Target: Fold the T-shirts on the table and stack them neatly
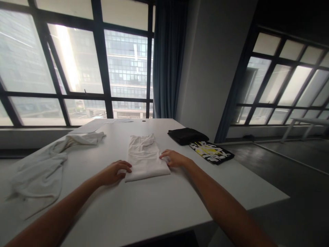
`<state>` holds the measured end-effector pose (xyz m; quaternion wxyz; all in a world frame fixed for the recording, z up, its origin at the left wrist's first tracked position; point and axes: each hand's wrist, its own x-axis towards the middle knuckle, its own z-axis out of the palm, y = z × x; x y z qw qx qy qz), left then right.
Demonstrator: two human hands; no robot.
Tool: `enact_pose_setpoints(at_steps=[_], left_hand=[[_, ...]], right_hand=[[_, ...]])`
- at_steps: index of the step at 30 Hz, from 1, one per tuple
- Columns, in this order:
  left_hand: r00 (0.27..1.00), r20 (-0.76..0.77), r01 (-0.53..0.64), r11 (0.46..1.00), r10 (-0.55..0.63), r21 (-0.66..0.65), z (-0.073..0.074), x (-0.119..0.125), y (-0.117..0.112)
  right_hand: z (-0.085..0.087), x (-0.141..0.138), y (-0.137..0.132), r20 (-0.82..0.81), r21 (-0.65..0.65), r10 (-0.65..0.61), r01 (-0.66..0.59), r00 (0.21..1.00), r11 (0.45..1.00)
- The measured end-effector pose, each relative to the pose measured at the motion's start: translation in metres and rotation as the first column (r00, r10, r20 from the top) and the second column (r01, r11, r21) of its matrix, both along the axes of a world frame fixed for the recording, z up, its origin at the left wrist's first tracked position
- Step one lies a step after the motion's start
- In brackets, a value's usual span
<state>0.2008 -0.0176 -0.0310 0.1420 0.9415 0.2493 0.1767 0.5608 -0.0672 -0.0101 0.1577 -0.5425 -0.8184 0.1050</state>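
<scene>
A white garment (146,161), perhaps a T-shirt, lies folded into a narrow rectangle on the white table (144,206). Its near edge is straight and flat, while the far half is wrinkled. At its left edge rests my left hand (115,171), fingers bent and thumb apart, the fingertips touching the fabric. My right hand (174,159) is at the opposite edge, its fingers closed on the cloth there; the thumb is partly hidden.
A crumpled white garment (43,175) spreads over the table's left side. To the right lie a folded black garment (187,135) and a black one with a white-and-yellow print (212,152). Paper sheets (88,127) sit near the far-left edge. Beyond are windows and a blue curtain (169,61).
</scene>
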Motion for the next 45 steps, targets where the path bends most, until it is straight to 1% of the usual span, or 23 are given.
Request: enact_pose_setpoints(at_steps=[4, 7, 10, 12, 14, 16, 17, 18, 19, 21, 23, 24, 25, 26, 27, 29, 31, 33, 36, 39, 41, 43, 45], left_hand=[[1.0, 0.014, -0.016, 0.998, 0.015, 0.068, 0.005, 0.011, -0.008], [0.998, 0.049, -0.045, 0.998, 0.042, 0.044, 0.008, 0.013, -0.01], [0.995, 0.056, -0.083, 0.996, 0.085, -0.037, 0.013, 0.009, -0.011], [0.994, 0.09, -0.039, 0.984, 0.055, -0.171, 0.017, 0.005, -0.012], [0.986, 0.166, 0.071, 0.924, -0.008, -0.376, 0.021, 0.002, -0.013], [0.963, 0.268, 0.175, 0.811, -0.023, -0.559, 0.027, 0.0, -0.013], [0.948, 0.32, 0.207, 0.759, 0.002, -0.617, 0.029, 0.0, -0.012], [0.927, 0.372, 0.223, 0.726, 0.048, -0.65, 0.032, 0.001, -0.009], [0.896, 0.428, 0.223, 0.717, 0.116, -0.661, 0.034, 0.003, -0.006], [0.794, 0.529, 0.158, 0.739, 0.299, -0.655, 0.035, 0.006, 0.004], [0.653, 0.565, 0.008, 0.741, 0.505, -0.672, 0.03, 0.008, 0.015], [0.595, 0.546, -0.088, 0.723, 0.59, -0.685, 0.025, 0.008, 0.02], [0.565, 0.506, -0.191, 0.7, 0.651, -0.688, 0.019, 0.008, 0.024], [0.567, 0.458, -0.29, 0.687, 0.684, -0.666, 0.013, 0.007, 0.027], [0.6, 0.41, -0.376, 0.694, 0.687, -0.614, 0.007, 0.006, 0.028], [0.727, 0.317, -0.463, 0.776, 0.609, -0.428, -0.004, 0.006, 0.027], [0.852, 0.221, -0.434, 0.876, 0.475, -0.209, -0.01, 0.008, 0.022], [0.923, 0.099, -0.369, 0.928, 0.372, -0.046, -0.012, 0.012, 0.014], [0.938, -0.069, -0.337, 0.941, 0.339, 0.035, -0.008, 0.019, 0.003], [0.938, -0.087, -0.328, 0.94, 0.335, 0.091, -0.004, 0.023, -0.004], [0.943, -0.104, -0.305, 0.946, 0.317, 0.112, -0.004, 0.026, -0.008], [0.935, -0.171, -0.3, 0.95, 0.311, 0.088, -0.006, 0.03, -0.011], [0.918, -0.234, -0.315, 0.947, 0.32, 0.06, -0.009, 0.033, -0.013]], right_hand=[[-0.005, -0.001, 0.005, -0.062, 0.002, 0.05, -0.05, 0.997, 0.999], [-0.008, -0.004, 0.009, -0.088, 0.066, 0.047, -0.041, 0.995, 0.997], [0.001, -0.005, 0.004, -0.091, 0.106, 0.05, -0.04, 0.995, 0.994], [0.014, -0.003, -0.005, -0.122, 0.03, 0.116, -0.113, 0.986, 0.993], [0.029, -0.001, -0.014, -0.203, -0.123, 0.217, -0.245, 0.955, 0.962], [0.039, -0.001, -0.019, -0.329, -0.267, 0.268, -0.362, 0.905, 0.893], [0.041, -0.003, -0.018, -0.392, -0.295, 0.254, -0.382, 0.884, 0.876], [0.041, -0.006, -0.015, -0.451, -0.281, 0.214, -0.365, 0.866, 0.888], [0.038, -0.01, -0.009, -0.51, -0.231, 0.15, -0.303, 0.847, 0.924], [0.028, -0.023, 0.005, -0.625, -0.097, -0.01, -0.065, 0.781, 0.993], [0.016, -0.036, 0.02, -0.688, -0.042, -0.166, 0.19, 0.706, 0.981], [0.009, -0.043, 0.026, -0.683, -0.051, -0.235, 0.276, 0.692, 0.96], [0.004, -0.048, 0.029, -0.651, -0.068, -0.291, 0.328, 0.701, 0.942], [-0.002, -0.052, 0.031, -0.6, -0.083, -0.328, 0.351, 0.73, 0.933], [-0.006, -0.055, 0.031, -0.538, -0.089, -0.343, 0.353, 0.77, 0.931], [-0.014, -0.057, 0.028, -0.41, -0.07, -0.316, 0.316, 0.856, 0.946], [-0.02, -0.058, 0.025, -0.308, -0.014, -0.266, 0.275, 0.913, 0.961], [-0.024, -0.059, 0.024, -0.257, 0.051, -0.23, 0.25, 0.939, 0.967], [-0.026, -0.062, 0.027, -0.276, 0.192, -0.182, 0.239, 0.944, 0.952], [-0.025, -0.064, 0.031, -0.277, 0.352, -0.148, 0.244, 0.949, 0.904], [-0.024, -0.065, 0.032, -0.229, 0.34, -0.219, 0.289, 0.948, 0.895], [-0.024, -0.067, 0.03, -0.165, 0.273, -0.33, 0.365, 0.929, 0.89], [-0.025, -0.07, 0.025, -0.104, 0.242, -0.366, 0.381, 0.925, 0.892]])
